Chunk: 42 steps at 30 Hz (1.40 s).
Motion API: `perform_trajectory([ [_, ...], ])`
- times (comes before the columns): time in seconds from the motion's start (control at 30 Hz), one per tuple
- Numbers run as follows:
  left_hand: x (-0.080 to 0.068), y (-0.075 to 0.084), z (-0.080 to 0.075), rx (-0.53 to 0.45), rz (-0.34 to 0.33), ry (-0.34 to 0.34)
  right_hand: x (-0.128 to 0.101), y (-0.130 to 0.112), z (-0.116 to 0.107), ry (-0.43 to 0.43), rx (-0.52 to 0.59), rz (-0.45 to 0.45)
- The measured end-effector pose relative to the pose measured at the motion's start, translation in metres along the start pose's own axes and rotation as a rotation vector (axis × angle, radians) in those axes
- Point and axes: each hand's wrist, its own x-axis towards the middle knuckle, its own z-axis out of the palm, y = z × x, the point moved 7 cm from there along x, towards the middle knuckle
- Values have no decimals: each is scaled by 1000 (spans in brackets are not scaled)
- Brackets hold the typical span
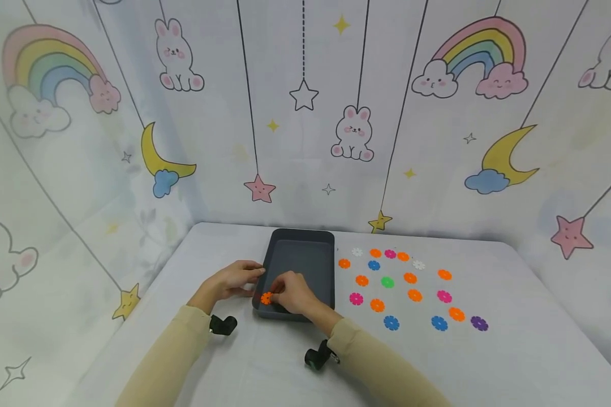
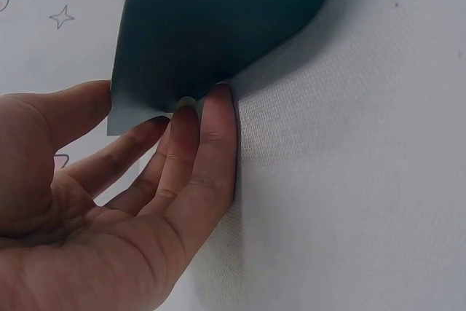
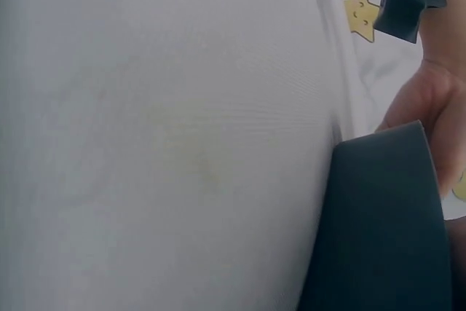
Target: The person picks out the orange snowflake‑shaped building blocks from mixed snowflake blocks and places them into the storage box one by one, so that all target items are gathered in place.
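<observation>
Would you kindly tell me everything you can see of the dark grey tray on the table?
The dark grey tray is a shallow rectangle with rounded corners and a low rim, matte and plastic-looking. It lies flat on the white tablecloth, left of the scattered flower discs. The left hand touches its near left edge with straight fingers. The right hand rests over its near end, holding an orange disc at the near left corner. Otherwise its floor looks bare.

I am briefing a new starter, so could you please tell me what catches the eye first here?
The scatter of bright plastic flower discs right of the dark grey rectangular tray. At its near corner, the right hand pinches one orange flower disc; the left hand touches the tray's left edge.
</observation>
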Motion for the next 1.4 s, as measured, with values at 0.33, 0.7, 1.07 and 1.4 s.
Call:
perform_trajectory([
  [0.33, 0, -3, -3, -2, -1, 7, -25, -13, -32, -41, -65, -133],
  [0.7, -1, -1, -2, 8, 2, 4, -58, 11, -80, -64, -159, -117],
  [1.07, -3, -1, -1, 6, 4, 16, -88, 35, -135, 11, -179, -97],
  [1.4, -2, -1, -1, 6, 7, 18, -117, 81, -210, 155, -237, -118],
])
